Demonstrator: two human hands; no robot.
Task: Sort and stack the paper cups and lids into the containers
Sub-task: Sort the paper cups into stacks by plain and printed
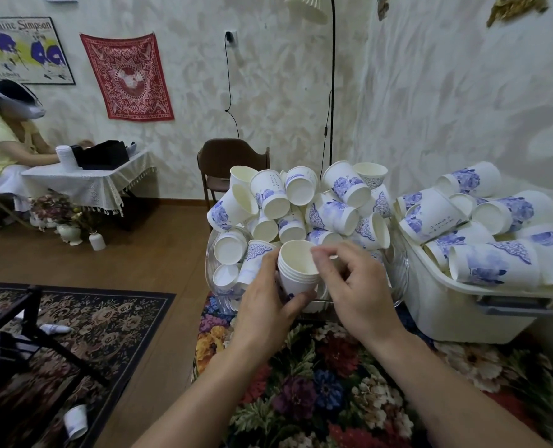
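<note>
Gripping a nested stack of paper cups (pixel 296 273) from the side, the left hand (pixel 265 310) held it upright just in front of a clear bowl (pixel 212 270) heaped with loose cups. The right hand (pixel 355 286) hovered at the stack's rim, its fingers (pixel 325 257) curled together, holding nothing visible. A white bin (pixel 456 305) to the right also held piled cups.
</note>
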